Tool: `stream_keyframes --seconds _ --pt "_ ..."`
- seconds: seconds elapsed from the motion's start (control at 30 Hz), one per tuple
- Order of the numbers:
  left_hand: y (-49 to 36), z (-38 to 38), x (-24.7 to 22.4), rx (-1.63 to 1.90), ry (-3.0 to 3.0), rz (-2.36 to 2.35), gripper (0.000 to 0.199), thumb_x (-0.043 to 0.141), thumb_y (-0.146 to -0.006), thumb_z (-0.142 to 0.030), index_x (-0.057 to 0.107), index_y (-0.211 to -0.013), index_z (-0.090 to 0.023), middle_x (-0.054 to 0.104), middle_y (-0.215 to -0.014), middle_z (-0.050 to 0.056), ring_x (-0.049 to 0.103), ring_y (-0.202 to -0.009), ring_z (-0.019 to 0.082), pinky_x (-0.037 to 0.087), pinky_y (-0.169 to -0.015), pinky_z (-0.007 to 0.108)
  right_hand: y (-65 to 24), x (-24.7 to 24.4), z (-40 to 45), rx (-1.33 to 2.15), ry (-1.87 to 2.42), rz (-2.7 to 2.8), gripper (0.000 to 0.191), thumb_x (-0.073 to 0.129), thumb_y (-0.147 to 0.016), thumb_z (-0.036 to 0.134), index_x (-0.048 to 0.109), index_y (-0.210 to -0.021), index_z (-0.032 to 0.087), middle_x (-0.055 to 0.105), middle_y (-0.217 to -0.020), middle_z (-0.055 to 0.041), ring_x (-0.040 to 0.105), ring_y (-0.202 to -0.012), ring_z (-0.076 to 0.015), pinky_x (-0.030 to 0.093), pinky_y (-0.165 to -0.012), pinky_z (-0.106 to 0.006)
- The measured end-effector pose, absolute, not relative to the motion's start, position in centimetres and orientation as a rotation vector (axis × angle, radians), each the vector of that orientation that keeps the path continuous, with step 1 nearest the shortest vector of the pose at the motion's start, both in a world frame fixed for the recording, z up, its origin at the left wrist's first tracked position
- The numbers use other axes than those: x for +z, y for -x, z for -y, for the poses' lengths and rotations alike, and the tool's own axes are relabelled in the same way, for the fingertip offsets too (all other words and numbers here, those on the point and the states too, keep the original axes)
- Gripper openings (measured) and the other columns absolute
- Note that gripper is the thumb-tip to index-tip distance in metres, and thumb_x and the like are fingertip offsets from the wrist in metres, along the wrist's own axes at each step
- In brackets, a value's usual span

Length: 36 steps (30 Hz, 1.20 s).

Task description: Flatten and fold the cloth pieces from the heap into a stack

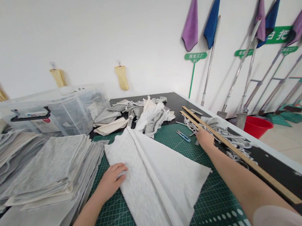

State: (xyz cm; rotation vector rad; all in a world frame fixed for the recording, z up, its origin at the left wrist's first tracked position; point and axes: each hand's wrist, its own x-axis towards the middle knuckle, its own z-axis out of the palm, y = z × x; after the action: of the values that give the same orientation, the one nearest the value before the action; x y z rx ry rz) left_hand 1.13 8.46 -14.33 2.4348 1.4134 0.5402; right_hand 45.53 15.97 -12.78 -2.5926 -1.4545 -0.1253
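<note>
A light grey and white cloth (170,162), folded over on itself along a diagonal ridge, lies on the green cutting mat (113,213). My left hand (117,175) rests on the cloth's left edge, palm down with fingers stretched out. Over at the mat's right side, my right hand (205,139) is closed on the near end of a short wooden strip (190,119); its fingertips are mostly hidden. A longer wooden strip (244,158) lies just right of that hand. Blue-handled thread snips (183,136) lie on the mat to its left.
Stacks of grey cloth pieces (50,165) rise at the left, before a clear plastic box (57,113). Crumpled scraps (151,116) lie at the back. Grey cord-like offcuts (232,137) line the table's right side. A red bucket (257,126) stands on the floor beyond.
</note>
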Motion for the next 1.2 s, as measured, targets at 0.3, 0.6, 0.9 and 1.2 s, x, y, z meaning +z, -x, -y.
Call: stream_keyframes --seconds 0.3,0.6,0.9,1.2 --pt "-1.0 -8.8 -14.6 0.528 -2.426 -1.402 0.027 0.041 -0.072 -0.025 0.054 -0.096 -0.023 0.047 -0.109 0.002 0.040 -0.101 0.017 0.030 -0.088 0.034 -44.6 -12.4 -14.2 -0.288 2.421 1.653 0.039 0.022 -0.082 0.035 0.054 -0.092 0.016 0.053 -0.097 -0.0116 0.051 -0.088 -0.0215 0.037 -0.066 -0.030" --pt "-1.1 -8.5 -14.5 0.544 -2.433 -1.418 0.028 0.041 -0.072 -0.025 0.053 -0.097 -0.023 0.048 -0.109 0.002 0.041 -0.100 0.016 0.031 -0.089 0.032 -41.0 -12.6 -15.6 -0.165 2.400 1.754 0.039 0.039 -0.073 0.046 0.059 -0.078 0.013 0.058 -0.084 -0.0112 0.053 -0.079 -0.0199 0.037 -0.063 -0.027" --pt "-2.1 -6.4 -12.8 0.573 -2.467 -1.390 0.027 0.039 -0.074 -0.024 0.054 -0.096 -0.021 0.049 -0.106 0.004 0.041 -0.099 0.017 0.031 -0.087 0.032 -40.0 -10.5 -11.5 -0.033 2.294 1.804 0.047 0.025 -0.076 0.053 0.056 -0.089 0.020 0.057 -0.087 -0.0064 0.052 -0.081 -0.0178 0.036 -0.062 -0.025" --pt "-8.8 5.0 -11.7 0.423 -2.420 -1.341 0.025 0.040 -0.074 -0.037 0.053 -0.094 -0.028 0.053 -0.099 0.002 0.045 -0.089 0.018 0.035 -0.076 0.030 -37.5 -12.4 -2.3 0.406 1.936 1.914 0.035 0.045 -0.064 0.023 0.053 -0.098 0.018 0.054 -0.097 -0.0056 0.049 -0.087 -0.0174 0.033 -0.075 -0.026"
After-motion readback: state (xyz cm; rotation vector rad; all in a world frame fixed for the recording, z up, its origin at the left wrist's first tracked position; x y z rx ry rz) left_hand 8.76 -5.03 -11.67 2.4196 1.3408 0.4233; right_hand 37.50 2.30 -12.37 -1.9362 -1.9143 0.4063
